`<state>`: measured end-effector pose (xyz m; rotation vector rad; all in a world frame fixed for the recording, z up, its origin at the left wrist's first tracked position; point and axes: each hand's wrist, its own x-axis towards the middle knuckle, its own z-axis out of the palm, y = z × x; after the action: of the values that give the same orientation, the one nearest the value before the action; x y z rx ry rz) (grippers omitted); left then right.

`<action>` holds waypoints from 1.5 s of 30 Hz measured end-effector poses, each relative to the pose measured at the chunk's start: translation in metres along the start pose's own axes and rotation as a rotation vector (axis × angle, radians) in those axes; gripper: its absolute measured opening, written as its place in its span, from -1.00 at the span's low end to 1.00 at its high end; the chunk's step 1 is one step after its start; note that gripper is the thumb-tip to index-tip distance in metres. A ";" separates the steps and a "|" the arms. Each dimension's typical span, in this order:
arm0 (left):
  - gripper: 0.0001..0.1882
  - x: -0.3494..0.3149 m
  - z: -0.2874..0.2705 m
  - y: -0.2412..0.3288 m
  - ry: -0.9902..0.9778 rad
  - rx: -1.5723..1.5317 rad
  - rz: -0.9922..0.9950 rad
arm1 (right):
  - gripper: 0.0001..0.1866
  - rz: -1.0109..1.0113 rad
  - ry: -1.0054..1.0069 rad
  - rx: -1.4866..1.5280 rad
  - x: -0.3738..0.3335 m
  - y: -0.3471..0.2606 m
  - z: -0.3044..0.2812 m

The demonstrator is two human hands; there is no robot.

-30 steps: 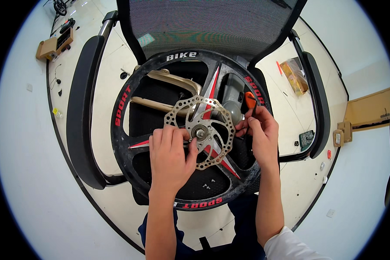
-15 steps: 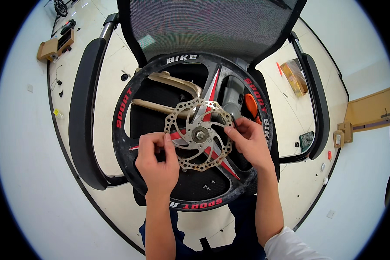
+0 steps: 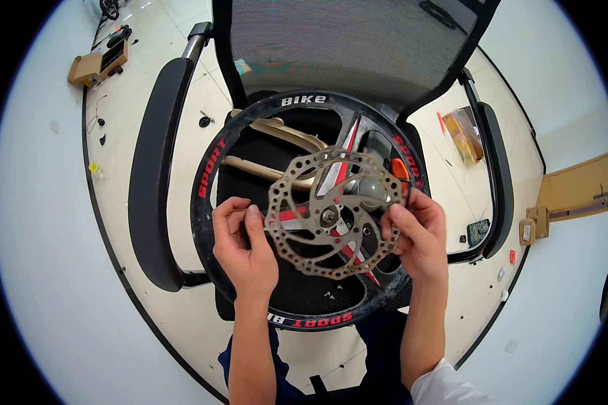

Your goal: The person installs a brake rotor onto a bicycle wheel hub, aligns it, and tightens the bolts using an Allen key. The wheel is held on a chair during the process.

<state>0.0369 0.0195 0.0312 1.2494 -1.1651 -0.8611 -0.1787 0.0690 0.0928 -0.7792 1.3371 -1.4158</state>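
Observation:
A silver brake disc (image 3: 287, 244) with holes round its rim is raised above a black three-spoked bike wheel (image 3: 213, 270). My right hand (image 3: 419, 233) pinches the disc's right edge between thumb and fingers. Beside its left edge is my left hand (image 3: 246, 246), fingers curled and the thumb apart from them, with nothing visible between. Through the disc's middle the hub axle (image 3: 329, 216) shows. The wheel lies flat on the chair seat, its spokes marked red and white. Several small screws (image 3: 328, 295) rest on the seat between the lower spokes.
A black office chair with a mesh back (image 3: 338, 61) and a left armrest (image 3: 159, 169) surrounds the wheel. Beneath the wheel lie a beige fork-like part (image 3: 267, 167) and a grey and orange tool (image 3: 400, 169). On the floor are an opened cardboard box (image 3: 86, 69) and a yellow package (image 3: 463, 138).
The brake disc has come up off the hub and shifted right with my right hand. My left hand's fingers have come away from its rim. The view has shifted slightly.

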 end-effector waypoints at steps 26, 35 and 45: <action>-0.72 0.002 -0.006 -0.003 -0.394 -0.067 -0.405 | -0.75 -0.685 -0.313 -0.999 -0.032 0.048 0.057; -0.69 -0.002 0.005 0.003 -0.261 0.167 -0.343 | -0.69 -0.152 0.253 -0.756 -0.006 0.046 0.003; -0.71 -0.003 0.021 0.006 -0.188 0.364 -0.176 | -0.73 -0.096 0.148 -0.299 0.009 0.071 -0.002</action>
<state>0.0152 0.0180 0.0353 1.6132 -1.4221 -0.9386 -0.1671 0.0686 0.0217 -0.9593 1.6712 -1.3868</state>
